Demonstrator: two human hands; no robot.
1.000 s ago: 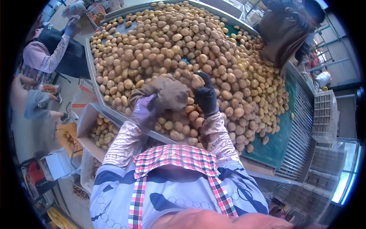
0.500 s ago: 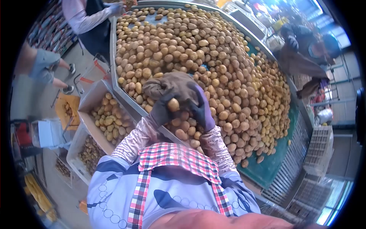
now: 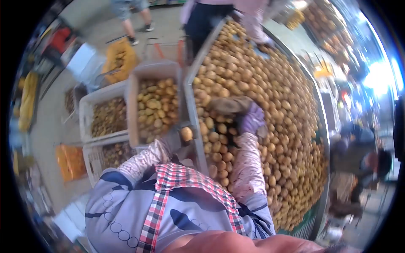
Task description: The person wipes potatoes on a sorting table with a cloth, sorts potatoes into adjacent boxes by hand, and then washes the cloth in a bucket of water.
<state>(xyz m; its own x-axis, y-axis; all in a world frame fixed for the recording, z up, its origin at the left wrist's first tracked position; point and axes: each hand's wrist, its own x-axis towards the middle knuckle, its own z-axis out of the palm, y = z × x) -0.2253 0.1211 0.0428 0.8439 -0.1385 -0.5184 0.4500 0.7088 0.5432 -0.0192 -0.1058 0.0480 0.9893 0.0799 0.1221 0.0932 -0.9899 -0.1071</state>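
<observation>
Left hand (image 3: pixel 176 138) has parted from the cloth (image 3: pixel 230 105) since the earlier frame and is now beside the near rim of the surface (image 3: pixel 195 122), by the open box (image 3: pixel 133 105). Its fingers are curled around a single potato (image 3: pixel 186 134), part of which shows. Right hand (image 3: pixel 252 119), slightly blurred, remains over the potato pile (image 3: pixel 280 114), fingers closed on the cloth. The view has swung toward the boxes.
</observation>
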